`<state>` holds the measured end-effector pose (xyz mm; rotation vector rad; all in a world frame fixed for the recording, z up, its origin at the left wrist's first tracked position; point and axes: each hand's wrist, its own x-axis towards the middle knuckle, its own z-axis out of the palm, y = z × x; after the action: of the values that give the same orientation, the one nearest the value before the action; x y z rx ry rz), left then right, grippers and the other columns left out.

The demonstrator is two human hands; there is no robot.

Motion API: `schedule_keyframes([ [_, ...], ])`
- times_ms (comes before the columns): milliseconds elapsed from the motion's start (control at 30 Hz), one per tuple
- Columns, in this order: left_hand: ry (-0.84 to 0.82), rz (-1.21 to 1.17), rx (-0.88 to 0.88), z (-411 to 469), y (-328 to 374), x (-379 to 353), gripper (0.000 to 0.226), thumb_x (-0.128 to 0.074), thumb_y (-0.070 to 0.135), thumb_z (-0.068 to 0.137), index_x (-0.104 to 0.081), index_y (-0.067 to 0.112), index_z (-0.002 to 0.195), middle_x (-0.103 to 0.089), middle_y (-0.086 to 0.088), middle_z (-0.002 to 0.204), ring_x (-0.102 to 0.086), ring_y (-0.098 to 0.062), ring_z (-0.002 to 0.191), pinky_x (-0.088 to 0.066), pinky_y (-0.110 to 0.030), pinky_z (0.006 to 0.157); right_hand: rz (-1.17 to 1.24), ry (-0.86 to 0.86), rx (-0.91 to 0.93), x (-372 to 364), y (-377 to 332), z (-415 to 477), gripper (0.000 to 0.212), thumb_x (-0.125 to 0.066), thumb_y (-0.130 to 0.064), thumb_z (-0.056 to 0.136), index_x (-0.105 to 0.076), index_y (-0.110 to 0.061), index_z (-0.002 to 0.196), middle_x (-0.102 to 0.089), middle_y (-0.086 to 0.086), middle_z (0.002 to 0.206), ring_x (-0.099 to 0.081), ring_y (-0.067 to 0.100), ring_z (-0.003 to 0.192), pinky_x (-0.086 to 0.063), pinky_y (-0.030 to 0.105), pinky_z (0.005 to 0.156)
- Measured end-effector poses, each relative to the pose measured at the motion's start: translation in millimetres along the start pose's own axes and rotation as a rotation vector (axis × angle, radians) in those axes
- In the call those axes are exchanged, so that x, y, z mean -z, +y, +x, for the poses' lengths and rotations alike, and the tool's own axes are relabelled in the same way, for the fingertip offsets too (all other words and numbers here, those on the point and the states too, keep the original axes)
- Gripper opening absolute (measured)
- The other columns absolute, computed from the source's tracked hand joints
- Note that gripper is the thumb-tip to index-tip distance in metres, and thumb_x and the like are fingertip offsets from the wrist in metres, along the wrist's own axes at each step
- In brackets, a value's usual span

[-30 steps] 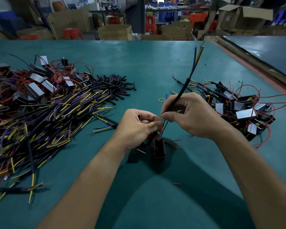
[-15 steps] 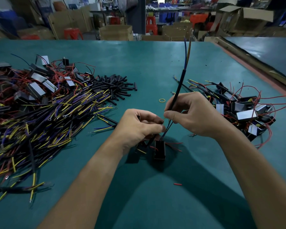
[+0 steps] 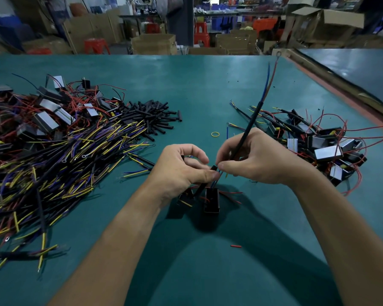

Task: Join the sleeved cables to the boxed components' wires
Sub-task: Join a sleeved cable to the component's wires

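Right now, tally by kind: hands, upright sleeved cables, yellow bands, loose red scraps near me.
Hands: 2, left hand and right hand
Upright sleeved cable: 1
Yellow band: 1
Loose red scrap: 1
Total: 5

Dim overhead light gives the matte teal tabletop [image 3: 208, 89] a pale sheen at its far side and soft shadows near the bottom. The wide lens bows the table's far edge. The brown cardboard boxes [image 3: 153, 44] look dark and soft, and the thin tips of the raised black sleeved cable [image 3: 248, 129] smear.
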<state>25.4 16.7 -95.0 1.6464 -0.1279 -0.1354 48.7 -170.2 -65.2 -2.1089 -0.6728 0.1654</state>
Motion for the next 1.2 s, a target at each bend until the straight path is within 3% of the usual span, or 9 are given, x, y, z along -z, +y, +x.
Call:
schedule_keyframes([
  [100, 0.001, 0.017, -0.005, -0.3, 0.2, -0.4, 0.032, -0.084, -0.003, 0.063, -0.058, 0.011, 0.072, -0.072, -0.008, 0.063, -0.065, -0.014, 0.054, -0.054, -0.022, 0.058, -0.022, -0.001, 0.011, 0.4, -0.3, -0.6, 0.012, -0.069, -0.005, 0.083, -0.071, -0.011, 0.073, -0.060, -0.004, 0.057, -0.052, 0.007, 0.053, -0.042, 0.018, 0.051],
  [233, 0.005, 0.030, -0.004, -0.4, 0.9, -2.5, 0.030, -0.085, -0.003, 0.061, -0.061, 0.012, 0.070, -0.071, -0.008, 0.062, -0.064, -0.015, 0.052, -0.054, -0.022, 0.057, -0.066, -0.030, 0.025, -0.8, 0.7, -1.2, 0.015, -0.065, -0.005, 0.085, -0.066, -0.011, 0.072, -0.061, 0.011, 0.064, -0.053, 0.021, 0.056, -0.050, 0.039, 0.057],
  [300, -0.012, 0.028, -0.004, -0.6, 1.4, -3.5, 0.025, -0.085, -0.004, 0.061, -0.066, 0.012, 0.067, -0.069, -0.006, 0.059, -0.063, -0.013, 0.050, -0.052, -0.021, 0.054, -0.080, -0.040, 0.034, -1.0, 0.6, -1.4, 0.016, -0.063, -0.004, 0.087, -0.064, -0.012, 0.072, -0.060, 0.015, 0.067, -0.053, 0.022, 0.056, -0.050, 0.043, 0.059],
  [400, -0.033, 0.032, -0.005, -0.4, 1.8, -3.9, 0.020, -0.085, -0.004, 0.061, -0.072, 0.011, 0.066, -0.069, -0.005, 0.059, -0.062, -0.010, 0.050, -0.052, -0.020, 0.054, -0.061, -0.058, 0.027, 0.3, 0.9, -1.4, 0.019, -0.061, -0.001, 0.088, -0.062, -0.012, 0.072, -0.055, 0.009, 0.063, -0.052, 0.015, 0.055, -0.051, 0.039, 0.056],
  [533, -0.021, 0.040, 0.027, 0.0, 0.9, -4.1, 0.016, -0.086, -0.001, 0.061, -0.074, 0.006, 0.069, -0.071, -0.007, 0.061, -0.063, -0.010, 0.051, -0.050, -0.018, 0.052, -0.055, -0.059, 0.012, 0.8, 3.6, -1.1, 0.024, -0.059, -0.001, 0.089, -0.059, -0.016, 0.071, -0.052, 0.000, 0.061, -0.052, 0.016, 0.052, -0.046, 0.023, 0.052],
  [733, -0.013, 0.031, 0.051, 0.3, -1.4, -3.1, 0.013, -0.085, 0.010, 0.062, -0.078, 0.008, 0.072, -0.073, -0.012, 0.068, -0.061, -0.009, 0.051, -0.046, -0.016, 0.049, -0.057, -0.040, -0.012, 0.4, 6.3, 0.2, 0.021, -0.059, -0.003, 0.090, -0.060, -0.014, 0.073, -0.053, 0.000, 0.062, -0.052, 0.012, 0.051, -0.044, 0.018, 0.050],
  [833, -0.030, 0.019, 0.052, -0.1, -1.9, -3.1, 0.005, -0.082, 0.006, 0.069, -0.077, 0.007, 0.071, -0.074, -0.013, 0.071, -0.061, -0.008, 0.050, -0.046, -0.015, 0.048, -0.034, -0.048, -0.034, -0.3, 8.2, 0.7, 0.020, -0.060, -0.004, 0.091, -0.062, -0.013, 0.073, -0.053, -0.007, 0.056, -0.053, 0.011, 0.049, -0.042, 0.015, 0.048],
  [1033, 0.089, 0.060, 0.039, 2.0, -5.3, -6.6, 0.006, -0.080, 0.001, 0.072, -0.075, 0.004, 0.068, -0.068, -0.030, 0.075, -0.061, -0.020, 0.048, -0.050, -0.022, 0.047, 0.091, -0.021, -0.068, 2.1, 12.5, 1.6, 0.012, -0.067, -0.002, 0.087, -0.070, -0.006, 0.077, -0.063, 0.004, 0.058, -0.059, 0.014, 0.054, -0.054, 0.023, 0.055],
  [1200, 0.117, 0.055, 0.024, 2.6, -4.9, -8.1, 0.007, -0.079, 0.001, 0.074, -0.074, 0.004, 0.069, -0.069, -0.028, 0.074, -0.059, -0.020, 0.048, -0.048, -0.020, 0.047, 0.061, 0.018, -0.099, 4.9, 15.1, 1.4, 0.011, -0.069, -0.007, 0.086, -0.070, -0.009, 0.076, -0.071, 0.008, 0.063, -0.068, 0.019, 0.058, -0.058, 0.033, 0.061],
])
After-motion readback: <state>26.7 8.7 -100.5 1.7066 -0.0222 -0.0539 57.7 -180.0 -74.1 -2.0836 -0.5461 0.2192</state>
